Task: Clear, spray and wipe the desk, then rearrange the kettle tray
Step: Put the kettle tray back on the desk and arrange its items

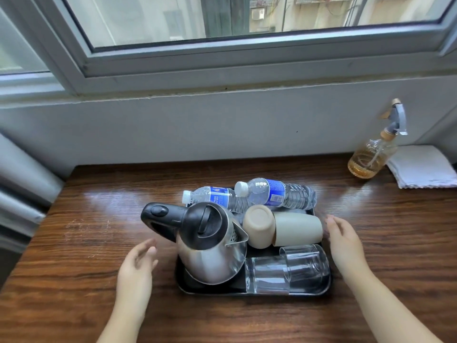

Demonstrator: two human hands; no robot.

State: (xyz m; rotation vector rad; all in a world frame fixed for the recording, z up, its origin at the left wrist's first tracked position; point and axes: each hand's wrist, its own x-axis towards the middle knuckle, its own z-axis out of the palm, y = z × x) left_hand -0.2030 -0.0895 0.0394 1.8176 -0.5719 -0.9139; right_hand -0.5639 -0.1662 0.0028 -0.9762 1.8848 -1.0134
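A black tray (324, 289) sits mid-desk on the dark wooden desk (99, 243). On it stands a steel kettle (210, 258) with a black lid and handle. Two beige cups (296, 229) lie on their sides, two clear glasses (306, 266) lie tipped over in front, and two water bottles (277, 193) lie at the back. My left hand (137, 266) hovers open just left of the tray, holding nothing. My right hand (342, 240) is open at the tray's right edge, fingers apart, near the beige cup.
A glass spray bottle (368, 159) with amber liquid stands at the desk's back right, beside a folded white cloth (422, 167). A white wall and window frame (222, 70) rise behind the desk. Bare wood lies left of the tray.
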